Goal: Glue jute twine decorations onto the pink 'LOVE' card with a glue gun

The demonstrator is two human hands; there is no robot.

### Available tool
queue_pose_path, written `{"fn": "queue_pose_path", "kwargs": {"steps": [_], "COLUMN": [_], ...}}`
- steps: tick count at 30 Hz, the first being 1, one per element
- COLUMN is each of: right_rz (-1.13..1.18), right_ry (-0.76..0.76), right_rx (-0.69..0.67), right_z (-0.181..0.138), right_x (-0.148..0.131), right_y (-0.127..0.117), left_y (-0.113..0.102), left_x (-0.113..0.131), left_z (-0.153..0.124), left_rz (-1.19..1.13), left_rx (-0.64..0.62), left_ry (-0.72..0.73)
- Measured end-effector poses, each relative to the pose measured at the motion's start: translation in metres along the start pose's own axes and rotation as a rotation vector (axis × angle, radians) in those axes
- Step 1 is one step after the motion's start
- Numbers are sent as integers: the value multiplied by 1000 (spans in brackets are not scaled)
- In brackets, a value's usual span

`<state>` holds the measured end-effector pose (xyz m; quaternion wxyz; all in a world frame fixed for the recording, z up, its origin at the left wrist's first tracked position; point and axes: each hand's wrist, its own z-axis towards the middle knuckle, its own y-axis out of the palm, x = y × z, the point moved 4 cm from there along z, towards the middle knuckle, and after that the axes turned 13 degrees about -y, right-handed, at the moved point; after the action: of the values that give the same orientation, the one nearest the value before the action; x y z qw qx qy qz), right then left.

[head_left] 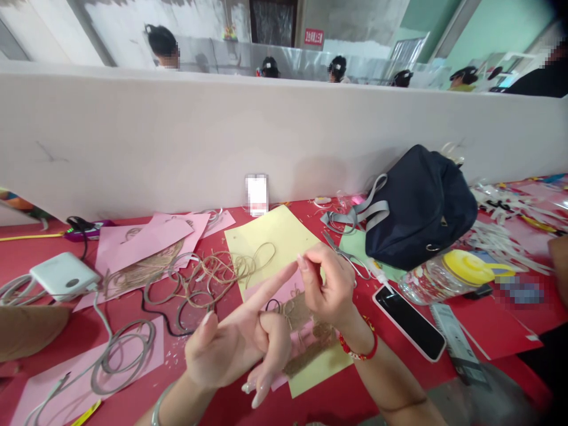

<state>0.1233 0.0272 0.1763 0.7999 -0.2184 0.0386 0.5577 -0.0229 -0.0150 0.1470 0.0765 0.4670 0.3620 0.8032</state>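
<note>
My left hand [237, 346] is turned palm up over the craft papers, its index finger stretched out and the other fingers loosely bent. Nothing shows in its palm. My right hand [331, 284] is closed in a pinch, thumb and index finger meeting at the left index fingertip. Whatever is pinched there is too small to make out. Beneath both hands lie brown burlap pieces [298, 310] with pink strips and twine, partly hidden, on a yellow sheet [322, 370]. Loose jute twine [222, 266] lies tangled to the left. Grey scissors [350, 254] rest behind my right hand.
A navy bag [421, 207] stands against the white partition [199, 136]. Right of my hands are a phone [410, 322], a yellow-lidded bottle [444, 275] and a ruler [459, 340]. A white charger [65, 276], coiled cable [124, 355] and pink papers [142, 242] lie left. People sit beyond.
</note>
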Motion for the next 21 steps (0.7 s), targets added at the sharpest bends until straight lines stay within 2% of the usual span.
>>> {"fn": "queue_pose_path", "kwargs": {"steps": [5,10,13,18,21], "right_rz": [214,574,676,901,1021], "right_ry": [229,452,500,610,714], "right_rx": [34,55,95,216,185], "right_z": [-3,-5,-5,-1,2], "right_x": [1,3,2,7,11], "right_y": [0,5,7,8,12], "left_y": [2,2,0,3,2], "left_x": [-6,-6,-6,-4,-5], "left_z": [1,1,4,5,3], "left_rz": [72,-12,-84,-122,-125], "left_rx": [-40,-14,12,-40,3], "left_ry": [-20,9,13,55,22]}}
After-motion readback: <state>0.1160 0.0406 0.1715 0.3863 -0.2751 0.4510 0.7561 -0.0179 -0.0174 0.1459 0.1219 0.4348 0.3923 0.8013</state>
